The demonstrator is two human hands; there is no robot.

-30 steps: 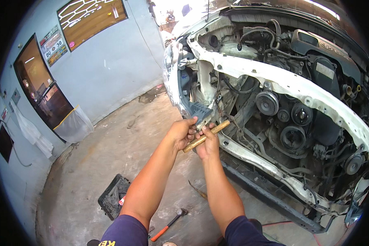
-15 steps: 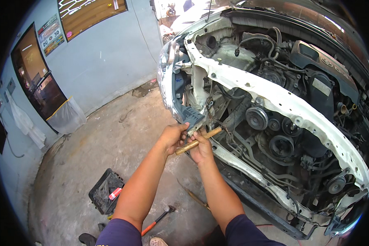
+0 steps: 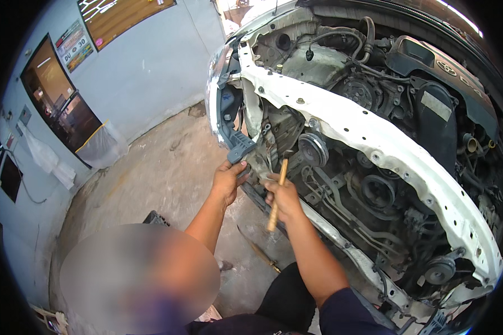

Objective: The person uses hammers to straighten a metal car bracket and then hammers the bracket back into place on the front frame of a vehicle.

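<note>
My left hand (image 3: 226, 181) has its fingers closed on the lower end of a grey plastic bracket (image 3: 241, 145) beside the headlight (image 3: 213, 89) at the car's stripped front corner. Just to its right, my right hand (image 3: 282, 195) grips a wooden-handled hammer (image 3: 273, 220), held nearly upright, its small dark head (image 3: 288, 154) near a pulley (image 3: 313, 149). Behind both hands is the white metal front frame (image 3: 341, 120) of the car, with some bare metal brackets partly hidden by my fingers.
The engine bay (image 3: 419, 84) fills the right side. On the concrete floor (image 3: 151, 184) lie a long tool (image 3: 260, 251) and a partly hidden black tray (image 3: 153, 218). A wall (image 3: 167, 67) with a door (image 3: 53, 95) runs along the left. The lower left is blurred.
The hammer has swung from lying diagonally across both hands to nearly upright, apart from my left hand. My hands and view have shifted, so the car sits further left and higher in the picture.
</note>
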